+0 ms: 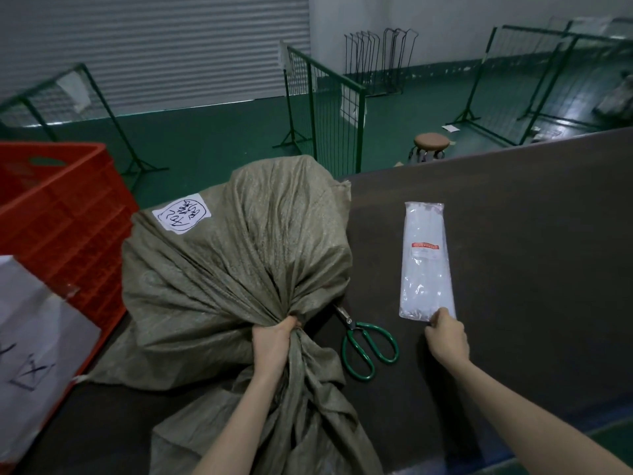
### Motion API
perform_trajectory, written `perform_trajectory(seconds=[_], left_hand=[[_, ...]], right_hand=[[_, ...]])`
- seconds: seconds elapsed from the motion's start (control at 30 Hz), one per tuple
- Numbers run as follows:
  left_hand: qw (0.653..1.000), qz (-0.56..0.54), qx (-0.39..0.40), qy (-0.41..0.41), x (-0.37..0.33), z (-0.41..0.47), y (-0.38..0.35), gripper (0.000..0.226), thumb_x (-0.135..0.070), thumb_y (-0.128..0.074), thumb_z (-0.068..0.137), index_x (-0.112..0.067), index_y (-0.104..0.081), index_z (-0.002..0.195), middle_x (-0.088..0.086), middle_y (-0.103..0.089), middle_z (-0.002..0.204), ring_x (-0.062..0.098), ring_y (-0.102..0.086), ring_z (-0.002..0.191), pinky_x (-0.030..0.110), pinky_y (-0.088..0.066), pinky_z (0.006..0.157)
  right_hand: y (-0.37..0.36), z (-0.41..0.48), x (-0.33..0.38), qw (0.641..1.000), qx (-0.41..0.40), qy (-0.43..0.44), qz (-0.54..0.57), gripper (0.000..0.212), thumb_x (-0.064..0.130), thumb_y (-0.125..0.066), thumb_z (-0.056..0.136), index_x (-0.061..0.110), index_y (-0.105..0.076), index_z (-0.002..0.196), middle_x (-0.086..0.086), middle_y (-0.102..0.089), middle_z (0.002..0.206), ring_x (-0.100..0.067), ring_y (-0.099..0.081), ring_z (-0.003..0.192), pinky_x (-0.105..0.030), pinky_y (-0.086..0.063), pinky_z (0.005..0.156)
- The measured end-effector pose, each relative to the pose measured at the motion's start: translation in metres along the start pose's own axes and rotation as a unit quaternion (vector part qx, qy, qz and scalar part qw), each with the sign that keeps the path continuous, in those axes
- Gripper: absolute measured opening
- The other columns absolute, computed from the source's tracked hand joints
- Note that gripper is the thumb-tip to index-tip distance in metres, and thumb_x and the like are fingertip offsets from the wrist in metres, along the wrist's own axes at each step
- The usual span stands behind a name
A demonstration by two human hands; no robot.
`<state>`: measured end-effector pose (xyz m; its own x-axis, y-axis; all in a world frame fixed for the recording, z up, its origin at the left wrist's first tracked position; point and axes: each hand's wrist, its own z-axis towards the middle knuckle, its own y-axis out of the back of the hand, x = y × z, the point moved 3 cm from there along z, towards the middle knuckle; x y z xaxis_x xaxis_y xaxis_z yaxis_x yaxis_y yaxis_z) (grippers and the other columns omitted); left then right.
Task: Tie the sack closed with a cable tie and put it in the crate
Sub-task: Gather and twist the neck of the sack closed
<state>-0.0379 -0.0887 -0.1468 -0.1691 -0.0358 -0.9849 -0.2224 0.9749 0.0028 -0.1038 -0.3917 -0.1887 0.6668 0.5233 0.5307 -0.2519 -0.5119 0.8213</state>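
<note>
A full olive-green woven sack (236, 255) lies on the dark table (513, 207), a white handwritten label on its far side. My left hand (274, 341) is clenched around its bunched neck, with loose sack cloth trailing toward me. A clear plastic packet of white cable ties (426, 258) lies flat to the right. My right hand (447, 335) rests at the packet's near end, fingertips touching its edge. The red plastic crate (65, 214) stands at the left, beside the sack.
Green-handled scissors (368, 344) lie between the sack and the packet, blades partly under the sack. A white sheet with pen marks (34, 344) leans on the crate's near side. Beyond the table are green mesh fence panels (325, 97), a round stool (431, 144) and a green floor.
</note>
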Motion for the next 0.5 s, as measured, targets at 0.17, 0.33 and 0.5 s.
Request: perform_trajectory(seconds=[0.17, 0.33, 0.5], left_hand=[[1.0, -0.006, 0.011, -0.001, -0.005, -0.003, -0.002, 0.02, 0.012, -0.064, 0.074, 0.0, -0.067, 0.089, 0.007, -0.065, 0.096, 0.016, -0.058, 0.087, 0.001, -0.043, 0.067], [0.999, -0.002, 0.037, 0.022, -0.006, -0.003, 0.0, 0.02, 0.009, -0.065, 0.075, 0.0, -0.068, 0.092, 0.011, -0.067, 0.1, 0.021, -0.061, 0.094, 0.023, -0.045, 0.086], [0.994, 0.027, 0.052, 0.094, 0.001, 0.001, 0.006, 0.032, -0.002, -0.07, 0.073, 0.01, -0.066, 0.103, 0.021, -0.069, 0.105, 0.027, -0.065, 0.093, 0.031, -0.047, 0.09]], right_hand=[[-0.003, -0.008, 0.006, 0.997, 0.004, -0.018, 0.072, 0.014, 0.009, -0.049, 0.085, 0.006, -0.062, 0.09, -0.017, -0.059, 0.092, -0.038, -0.057, 0.091, -0.033, -0.04, 0.072], [-0.012, -0.022, 0.023, 0.982, 0.03, 0.033, 0.185, 0.023, 0.003, -0.046, 0.084, 0.001, -0.063, 0.068, -0.018, -0.064, 0.068, -0.029, -0.056, 0.068, -0.046, -0.052, 0.073], [-0.013, -0.056, 0.052, 0.971, 0.046, 0.156, 0.177, 0.016, 0.008, -0.061, 0.086, 0.006, -0.072, 0.097, -0.01, -0.073, 0.085, -0.021, -0.065, 0.078, -0.035, -0.053, 0.079]])
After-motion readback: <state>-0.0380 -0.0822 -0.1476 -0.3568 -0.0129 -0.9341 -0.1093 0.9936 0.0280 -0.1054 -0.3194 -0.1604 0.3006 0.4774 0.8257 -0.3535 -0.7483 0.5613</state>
